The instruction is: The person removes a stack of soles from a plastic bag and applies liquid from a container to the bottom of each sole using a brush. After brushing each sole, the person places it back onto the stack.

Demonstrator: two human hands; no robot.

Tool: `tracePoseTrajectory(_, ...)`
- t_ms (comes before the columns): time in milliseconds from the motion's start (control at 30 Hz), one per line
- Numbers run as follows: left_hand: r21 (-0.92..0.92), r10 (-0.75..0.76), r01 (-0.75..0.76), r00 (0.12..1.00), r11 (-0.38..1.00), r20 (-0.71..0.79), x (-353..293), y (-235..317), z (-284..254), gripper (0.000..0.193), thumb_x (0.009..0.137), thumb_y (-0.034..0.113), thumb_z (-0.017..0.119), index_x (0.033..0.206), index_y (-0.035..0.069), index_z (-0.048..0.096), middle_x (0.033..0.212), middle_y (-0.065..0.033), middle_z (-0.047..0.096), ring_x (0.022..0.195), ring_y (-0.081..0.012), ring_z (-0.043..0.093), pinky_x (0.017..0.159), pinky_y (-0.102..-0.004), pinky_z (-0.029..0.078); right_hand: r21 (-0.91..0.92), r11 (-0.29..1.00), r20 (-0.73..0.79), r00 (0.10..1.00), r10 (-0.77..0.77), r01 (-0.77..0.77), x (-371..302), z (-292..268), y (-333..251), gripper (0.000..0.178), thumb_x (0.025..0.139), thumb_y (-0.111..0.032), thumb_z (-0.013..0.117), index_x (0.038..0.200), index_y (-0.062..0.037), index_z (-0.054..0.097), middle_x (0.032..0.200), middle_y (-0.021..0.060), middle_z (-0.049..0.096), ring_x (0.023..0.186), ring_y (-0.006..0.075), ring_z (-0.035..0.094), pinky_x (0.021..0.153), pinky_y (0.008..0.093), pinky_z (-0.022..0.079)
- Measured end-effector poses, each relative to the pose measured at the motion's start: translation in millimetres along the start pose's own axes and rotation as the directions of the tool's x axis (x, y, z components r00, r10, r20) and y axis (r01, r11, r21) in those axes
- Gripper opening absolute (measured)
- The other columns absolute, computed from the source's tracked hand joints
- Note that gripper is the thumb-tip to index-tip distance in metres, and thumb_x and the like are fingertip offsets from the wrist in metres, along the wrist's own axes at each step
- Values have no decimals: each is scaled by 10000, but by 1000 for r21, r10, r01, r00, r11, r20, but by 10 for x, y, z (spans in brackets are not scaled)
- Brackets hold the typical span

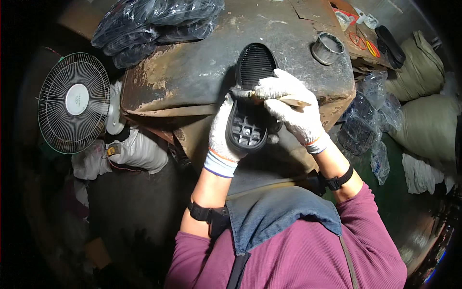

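And here the black shoe sole (248, 60) is held over the near edge of the worn table (207, 70), its near half grasped from the left by the gloved left hand (221, 127), seemingly for steadiness. What looks like a brush (295, 100) is pinched in the right hand (299, 114), its tip angled left across the sole, presumably for control; the tin (323, 58) is set far right, probably for easy reach.
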State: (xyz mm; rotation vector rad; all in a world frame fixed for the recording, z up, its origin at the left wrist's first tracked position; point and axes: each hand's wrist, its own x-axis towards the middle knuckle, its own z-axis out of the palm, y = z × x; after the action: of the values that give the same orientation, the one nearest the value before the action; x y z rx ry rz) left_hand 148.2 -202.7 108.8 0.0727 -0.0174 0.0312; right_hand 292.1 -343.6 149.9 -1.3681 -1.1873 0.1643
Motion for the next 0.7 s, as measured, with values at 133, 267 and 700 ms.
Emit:
tracePoseTrajectory(133, 150, -2, -16, 993, 989, 121, 134, 107, -55, 743, 1012, 636, 456, 1549, 123, 452, 1512, -124, 552, 1375, -306, 526, 1184, -525, 391, -77, 984, 77, 985, -152, 158, -3, 60, -183, 255, 825, -137, 831, 1078, -133, 802, 1144, 44, 774, 1168, 228, 680, 1184, 467, 389)
tracePoseTrajectory(267, -19, 26, -24, 996, 1000, 83, 109, 126, 54, 809, 991, 665, 466, 1543, 74, 450, 1449, -184, 592, 1316, -371, 588, 1101, -583, 480, -263, 892, 324, 904, -278, 369, 81, 12, -469, 322, 792, -160, 848, 1109, -179, 793, 1229, 30, 745, 1208, 268, 659, 1146, 492, 430)
tracePoseTrajectory(700, 526, 358, -373, 924, 765, 135, -103, 584, 433, 870, 965, 567, 660, 1467, -113, 451, 1326, -311, 630, 1103, -389, 711, 939, -477, 627, 287, 802, 225, 851, 475, -524, -8, 93, -680, 230, 916, -131, 774, 1130, -48, 762, 1037, 55, 790, 947, 90, 712, 826, 235, 561)
